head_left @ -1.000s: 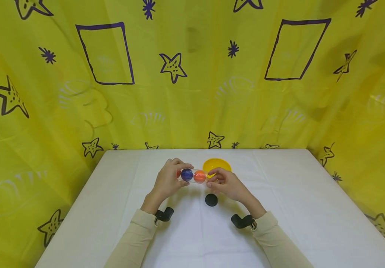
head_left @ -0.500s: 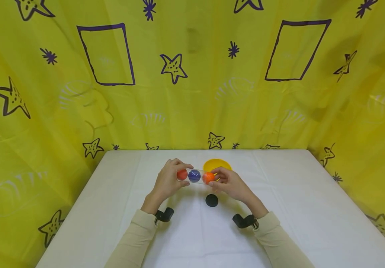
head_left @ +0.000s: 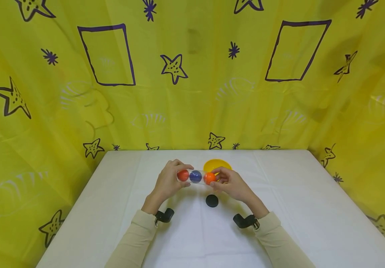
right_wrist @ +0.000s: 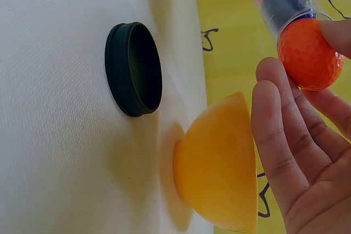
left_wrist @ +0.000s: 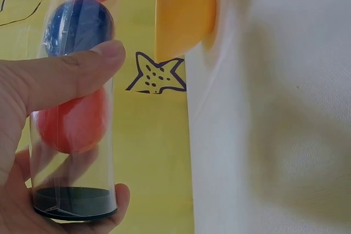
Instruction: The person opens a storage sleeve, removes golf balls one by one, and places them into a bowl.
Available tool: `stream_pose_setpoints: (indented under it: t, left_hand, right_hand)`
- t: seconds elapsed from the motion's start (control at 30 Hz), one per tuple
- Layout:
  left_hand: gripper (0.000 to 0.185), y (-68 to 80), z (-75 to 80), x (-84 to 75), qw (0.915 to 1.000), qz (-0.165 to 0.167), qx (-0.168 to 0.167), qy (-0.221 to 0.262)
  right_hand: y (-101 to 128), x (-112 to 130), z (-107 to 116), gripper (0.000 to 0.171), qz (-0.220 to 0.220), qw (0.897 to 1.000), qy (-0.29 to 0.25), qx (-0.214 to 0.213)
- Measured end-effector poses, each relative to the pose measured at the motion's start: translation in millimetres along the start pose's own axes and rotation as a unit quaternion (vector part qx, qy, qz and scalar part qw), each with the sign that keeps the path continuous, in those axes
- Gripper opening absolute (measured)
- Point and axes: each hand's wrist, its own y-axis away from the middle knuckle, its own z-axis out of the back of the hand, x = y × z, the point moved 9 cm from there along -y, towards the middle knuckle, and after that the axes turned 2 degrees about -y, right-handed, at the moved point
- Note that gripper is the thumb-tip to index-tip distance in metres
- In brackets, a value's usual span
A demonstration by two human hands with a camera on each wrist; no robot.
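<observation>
My left hand grips a clear plastic tube that lies roughly level above the table in the head view. Inside are a red ball and a blue ball; a dark green cap closes the end near my left palm. At the tube's open right end, an orange dimpled golf ball sits partly out of the mouth. My right hand pinches that ball with thumb and fingers, the other fingers held loosely extended in the right wrist view.
A yellow bowl stands on the white table just behind my right hand. A dark green round lid rests on the cloth in front of the hands. Yellow patterned curtain surrounds the table's back and sides.
The balls have shifted rightward along the tube, and the orange golf ball has come partly out of its open end. My right hand has moved slightly right; my left stays in place.
</observation>
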Motion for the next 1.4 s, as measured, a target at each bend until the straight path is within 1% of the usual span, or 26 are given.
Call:
stream_pose_setpoints:
  t: [0.2,0.5,0.67,0.8,0.9,1.13,1.4]
  left_hand:
    - [0.049,0.5,0.0,0.0,1.0000,0.004,0.001,0.007]
    - [0.050,0.1,0.2,1.8,0.9999,0.004,0.001,0.012]
    - [0.051,0.8,1.5,4.2,0.9997,0.012,-0.002,0.022]
    - [0.050,1.1,4.3,5.1,0.9996,0.017,-0.007,0.024]
    - [0.050,1.1,5.8,6.4,0.9994,0.022,-0.008,0.027]
    - [0.051,1.1,7.0,8.9,0.9993,0.024,-0.010,0.027]
    - [0.051,0.8,8.0,7.8,0.9993,0.021,-0.013,0.027]
  right_hand:
    - [0,-2,0,0.041,-0.011,1.000,0.000,-0.011]
    - [0,1,8,0.040,0.008,0.999,0.025,-0.029]
    - [0,1,17,0.039,0.017,0.999,0.019,-0.045]
    - [1,-2,26,0.040,0.010,0.998,0.003,-0.059]
    - [2,-5,33,0.041,0.003,0.997,-0.001,-0.077]
    - [2,-13,46,0.044,-0.019,0.994,0.005,-0.110]
    - [2,-24,53,0.043,-0.029,0.991,0.010,-0.129]
